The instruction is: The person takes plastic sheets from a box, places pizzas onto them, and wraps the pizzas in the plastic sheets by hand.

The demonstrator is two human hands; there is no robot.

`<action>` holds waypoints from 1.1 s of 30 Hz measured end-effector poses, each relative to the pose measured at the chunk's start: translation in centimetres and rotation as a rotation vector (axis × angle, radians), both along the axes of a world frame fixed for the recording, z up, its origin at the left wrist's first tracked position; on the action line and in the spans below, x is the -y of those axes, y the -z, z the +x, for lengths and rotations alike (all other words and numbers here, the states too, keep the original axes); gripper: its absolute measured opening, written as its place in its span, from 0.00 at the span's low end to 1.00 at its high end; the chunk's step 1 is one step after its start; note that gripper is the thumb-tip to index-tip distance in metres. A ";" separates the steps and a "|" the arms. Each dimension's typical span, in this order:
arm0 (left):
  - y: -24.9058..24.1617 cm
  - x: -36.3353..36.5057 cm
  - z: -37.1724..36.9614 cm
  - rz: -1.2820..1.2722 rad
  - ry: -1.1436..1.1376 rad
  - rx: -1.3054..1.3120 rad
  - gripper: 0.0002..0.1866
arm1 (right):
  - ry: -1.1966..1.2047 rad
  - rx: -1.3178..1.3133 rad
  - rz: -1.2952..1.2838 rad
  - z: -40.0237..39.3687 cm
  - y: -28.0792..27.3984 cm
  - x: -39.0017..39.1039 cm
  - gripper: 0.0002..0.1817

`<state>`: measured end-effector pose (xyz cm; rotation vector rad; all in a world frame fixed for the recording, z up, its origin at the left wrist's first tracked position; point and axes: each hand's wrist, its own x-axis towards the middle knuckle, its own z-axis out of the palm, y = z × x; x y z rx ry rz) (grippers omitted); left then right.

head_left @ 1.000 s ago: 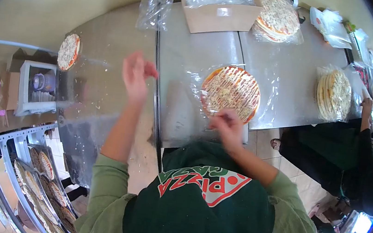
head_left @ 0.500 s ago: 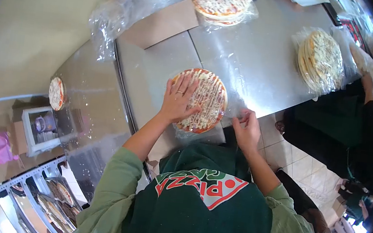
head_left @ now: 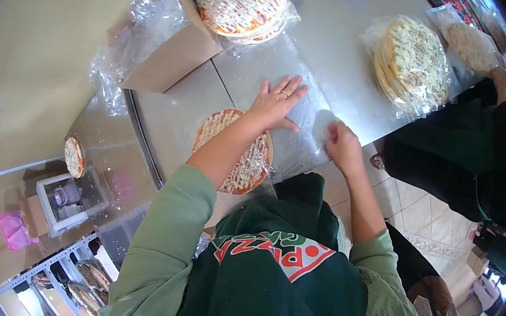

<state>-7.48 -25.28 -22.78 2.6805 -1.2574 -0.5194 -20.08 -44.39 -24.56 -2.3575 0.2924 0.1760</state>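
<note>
My left hand (head_left: 279,102) lies over clear plastic film on the metal table, its fingers spread and empty. Below its wrist, partly hidden by my forearm, a topped pizza (head_left: 245,173) rests near the table's front edge. To the right, my right hand (head_left: 344,147) is closed at the edge of the clear plastic film (head_left: 302,142), its fingertips curled together; what lies between them is too small to make out. The film stretches from beside the pizza to under my hands.
A cardboard box (head_left: 174,53) with plastic stands at the upper left. Stacked pizzas (head_left: 243,5) are at the top, another wrapped stack (head_left: 414,67) at the right. Beyond it a person's hand (head_left: 502,81) touches a bagged pizza (head_left: 471,49). A lone pizza (head_left: 74,157) is far left.
My left hand has moved off the pizza, up and to the right, onto the plastic film. My right hand has shifted slightly up and right. The view has turned a little.
</note>
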 end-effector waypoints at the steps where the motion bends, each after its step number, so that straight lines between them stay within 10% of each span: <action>1: -0.3 0.6 0.6 0.072 -0.008 -0.029 0.54 | -0.026 -0.059 0.055 -0.5 -0.5 0.9 0.15; 8: -1.5 1.5 1.8 0.228 -0.002 -0.064 0.61 | 0.186 -0.149 0.229 -1.9 -1.6 1.5 0.11; 16: -2.8 -12.0 -5.1 -0.562 -0.213 0.380 0.32 | 0.143 0.074 0.231 -1.4 -4.9 -4.1 0.15; 21: 1.6 -18.6 -14.9 -0.387 -0.198 0.201 0.35 | -0.336 0.506 0.070 -2.4 -7.2 -13.3 0.20; 30: 2.7 -20.6 -14.0 -0.823 -0.221 0.199 0.32 | -0.663 0.221 -0.248 -5.6 -3.4 -21.0 0.24; 33: -0.9 -16.9 -10.0 -0.545 -0.205 0.230 0.30 | -0.724 0.344 -0.310 -6.5 -1.7 -20.9 0.22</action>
